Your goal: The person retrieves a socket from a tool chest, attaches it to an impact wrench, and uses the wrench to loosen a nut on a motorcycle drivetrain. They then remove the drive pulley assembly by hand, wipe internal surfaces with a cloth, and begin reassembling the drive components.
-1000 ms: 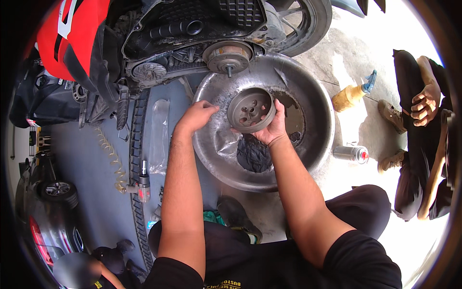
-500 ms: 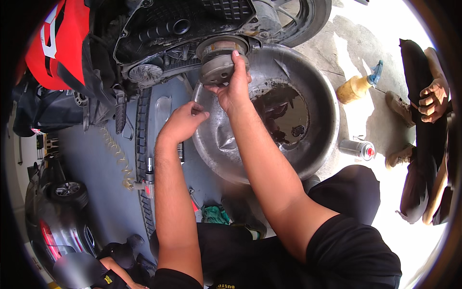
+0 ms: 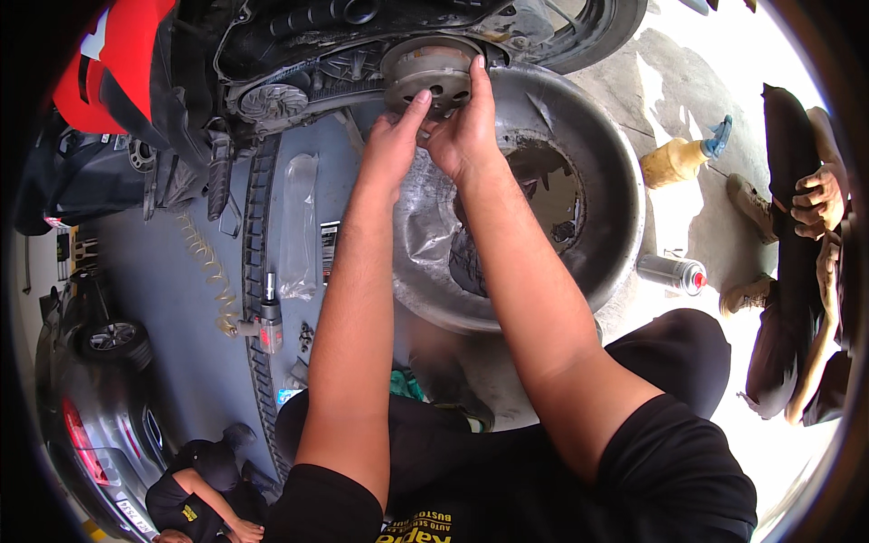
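Observation:
Both my hands are closed on a round, dull-metal clutch bell (image 3: 422,76) with holes in its face, at the side of the scooter's opened drive case (image 3: 303,36). My left hand (image 3: 393,152) grips it from below, thumb on the holed face. My right hand (image 3: 465,136) holds the right side, thumb up along the rim. The fingers behind the bell are partly hidden. Left of it sit a finned pulley (image 3: 273,103) and a drive belt (image 3: 348,88). Beneath my hands lies a large metal basin (image 3: 625,172) holding dark liquid.
A yellow bottle with a blue spray head (image 3: 672,164) and a silver can (image 3: 668,272) stand or lie right of the basin. An impact wrench (image 3: 269,328) lies by the floor grate (image 3: 257,213), near a coiled hose (image 3: 210,271). One person (image 3: 819,204) is at right, another (image 3: 204,489) at lower left.
My left hand has moved up and right from empty air to grip the bell. The bell has tilted, showing more of its holed face. The view has shifted slightly.

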{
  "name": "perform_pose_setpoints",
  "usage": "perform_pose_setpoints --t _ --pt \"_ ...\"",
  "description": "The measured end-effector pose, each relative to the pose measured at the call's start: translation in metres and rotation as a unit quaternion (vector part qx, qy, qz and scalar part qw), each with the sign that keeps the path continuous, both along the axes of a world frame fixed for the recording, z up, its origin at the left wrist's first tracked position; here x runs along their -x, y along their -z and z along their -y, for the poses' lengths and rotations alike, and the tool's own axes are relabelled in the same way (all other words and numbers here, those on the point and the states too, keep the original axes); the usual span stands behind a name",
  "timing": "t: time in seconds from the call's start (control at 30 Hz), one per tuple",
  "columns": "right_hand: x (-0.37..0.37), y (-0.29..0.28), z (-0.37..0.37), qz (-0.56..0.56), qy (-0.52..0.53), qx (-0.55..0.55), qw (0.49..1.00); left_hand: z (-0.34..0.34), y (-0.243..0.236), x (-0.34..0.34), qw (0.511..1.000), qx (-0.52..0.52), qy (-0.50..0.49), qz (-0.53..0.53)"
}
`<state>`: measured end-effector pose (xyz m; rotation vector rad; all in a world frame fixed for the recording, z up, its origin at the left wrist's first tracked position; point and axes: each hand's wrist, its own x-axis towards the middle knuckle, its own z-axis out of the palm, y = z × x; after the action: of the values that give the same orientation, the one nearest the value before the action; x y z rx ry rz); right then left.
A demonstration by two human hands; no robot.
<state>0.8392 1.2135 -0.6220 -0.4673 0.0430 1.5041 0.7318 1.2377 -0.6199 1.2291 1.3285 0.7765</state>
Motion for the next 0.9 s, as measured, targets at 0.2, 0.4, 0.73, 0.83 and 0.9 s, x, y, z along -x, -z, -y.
perform_pose_setpoints --t 0.2,0.4,0.73,0.83,0.9 --pt "-0.025 0.026 -0.001 0.259 0.026 0.141 0.955 0.001 0.024 -0.050 0.964 0.023 -0.103 0.242" --pt "-0.053 0.026 0.008 0.268 0.049 0.170 0.947 -0.004 0.050 -0.070 0.946 -0.232 -0.226 0.027" --pt "-0.051 0.058 0.007 0.204 0.049 0.207 0.956 -0.003 0.040 -0.082 0.938 -0.167 -0.225 0.203" --pt "-0.052 0.061 0.008 0.197 0.060 0.213 0.955 -0.006 0.049 -0.082 0.931 -0.147 -0.224 0.248" --pt "-0.055 0.064 0.006 0.198 0.068 0.213 0.954 -0.009 0.051 -0.082 0.930 -0.157 -0.217 0.254"
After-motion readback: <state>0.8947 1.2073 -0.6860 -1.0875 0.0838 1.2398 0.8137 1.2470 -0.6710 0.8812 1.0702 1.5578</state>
